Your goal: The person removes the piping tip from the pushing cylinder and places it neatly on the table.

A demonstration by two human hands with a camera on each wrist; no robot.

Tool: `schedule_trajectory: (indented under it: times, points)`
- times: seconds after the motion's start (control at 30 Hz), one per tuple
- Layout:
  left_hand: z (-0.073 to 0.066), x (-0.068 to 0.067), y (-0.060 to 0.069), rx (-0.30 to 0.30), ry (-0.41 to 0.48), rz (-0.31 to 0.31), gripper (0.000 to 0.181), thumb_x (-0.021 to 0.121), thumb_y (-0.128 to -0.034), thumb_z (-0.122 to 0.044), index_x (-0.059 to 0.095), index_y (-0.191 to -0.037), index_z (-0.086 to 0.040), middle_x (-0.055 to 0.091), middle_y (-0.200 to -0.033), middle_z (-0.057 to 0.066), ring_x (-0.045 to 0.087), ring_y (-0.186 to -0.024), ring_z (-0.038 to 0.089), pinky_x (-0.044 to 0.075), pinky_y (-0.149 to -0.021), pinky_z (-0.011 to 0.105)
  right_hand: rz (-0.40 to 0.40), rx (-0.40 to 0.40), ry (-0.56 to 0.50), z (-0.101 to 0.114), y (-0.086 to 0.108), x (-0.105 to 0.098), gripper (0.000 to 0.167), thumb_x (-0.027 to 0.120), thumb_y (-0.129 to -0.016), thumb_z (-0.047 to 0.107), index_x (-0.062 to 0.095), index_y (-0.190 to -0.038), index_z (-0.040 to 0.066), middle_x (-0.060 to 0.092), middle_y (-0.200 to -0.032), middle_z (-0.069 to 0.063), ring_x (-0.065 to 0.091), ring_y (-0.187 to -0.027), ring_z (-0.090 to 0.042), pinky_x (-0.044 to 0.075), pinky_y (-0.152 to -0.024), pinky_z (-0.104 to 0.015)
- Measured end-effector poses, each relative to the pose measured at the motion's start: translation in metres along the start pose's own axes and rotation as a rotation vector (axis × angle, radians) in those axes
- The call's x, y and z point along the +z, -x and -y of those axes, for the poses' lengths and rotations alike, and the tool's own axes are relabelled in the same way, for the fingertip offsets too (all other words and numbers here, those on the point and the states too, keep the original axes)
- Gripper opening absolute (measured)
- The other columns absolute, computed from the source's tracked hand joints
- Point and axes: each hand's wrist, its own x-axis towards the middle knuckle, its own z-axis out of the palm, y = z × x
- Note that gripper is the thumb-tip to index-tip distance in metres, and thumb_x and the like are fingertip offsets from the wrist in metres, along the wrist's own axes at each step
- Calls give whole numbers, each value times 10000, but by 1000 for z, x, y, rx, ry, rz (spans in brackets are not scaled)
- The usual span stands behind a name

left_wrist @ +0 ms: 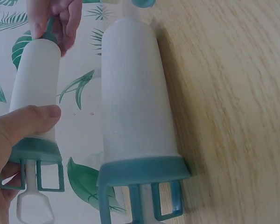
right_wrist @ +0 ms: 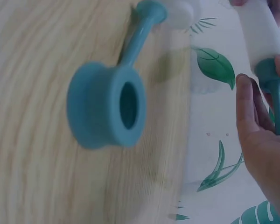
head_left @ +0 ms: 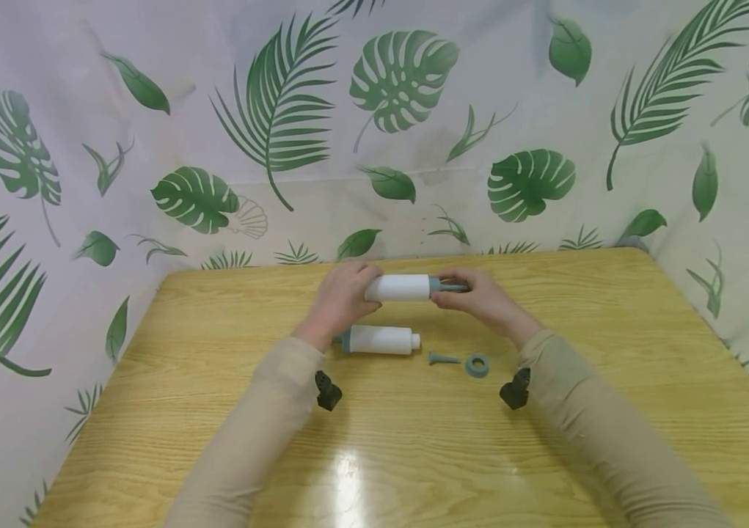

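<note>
My left hand [head_left: 345,293] grips a white cylinder [head_left: 403,287] held level above the table; the left wrist view shows the thumb across the cylinder [left_wrist: 36,84] by its teal handled end. At the other end, the fingers of my right hand [head_left: 483,299] pinch a teal cap [right_wrist: 267,71] with a thin nozzle [right_wrist: 277,109] that points into the palm. Below lies a second white cylinder [head_left: 381,340] with a teal handled end [left_wrist: 144,171].
On the wooden table [head_left: 414,440], right of the lying cylinder, are a loose teal nozzle [head_left: 444,358] and a teal ring [head_left: 477,365]. Black devices [head_left: 328,392] sit at both wrists. A leaf-patterned cloth [head_left: 321,183] stands behind the table.
</note>
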Motion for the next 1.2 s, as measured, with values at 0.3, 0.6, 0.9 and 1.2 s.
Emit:
schedule_trajectory:
  times: [0.3,0.6,0.9,1.2]
  points:
    - [3,1,2,-56,141,13,492,845,-734,-196,642,-1171,-97,631,-1188,60,564,-1104,238,459,-938,373,-47,-46,184,3,0,-1,510,730,-858,255,578,-1284,18,583,-1248,-171,563,-1118,-296,468,-942,-423]
    - [3,-5,0,-131,262,77,457,842,-733,-174,675,-1151,-94,646,-1175,63,588,-1060,226,486,-896,369,-112,-117,365,6,-2,1,512,748,-831,298,621,-1251,35,614,-1221,-153,598,-1042,-275,509,-846,-394]
    - [1,-10,-1,-185,290,113,468,833,-748,-205,676,-1177,-102,649,-1185,56,595,-1056,215,491,-888,373,-142,-245,320,6,-5,2,434,778,-788,142,644,-1185,27,636,-1158,-157,631,-1027,-288,534,-824,-302]
    - [2,-8,-2,-169,301,115,466,844,-732,-196,679,-1155,-93,658,-1153,48,596,-1041,205,489,-886,363,-102,-239,236,5,0,3,551,759,-815,102,524,-1305,9,562,-1247,-193,579,-1103,-350,508,-893,-369]
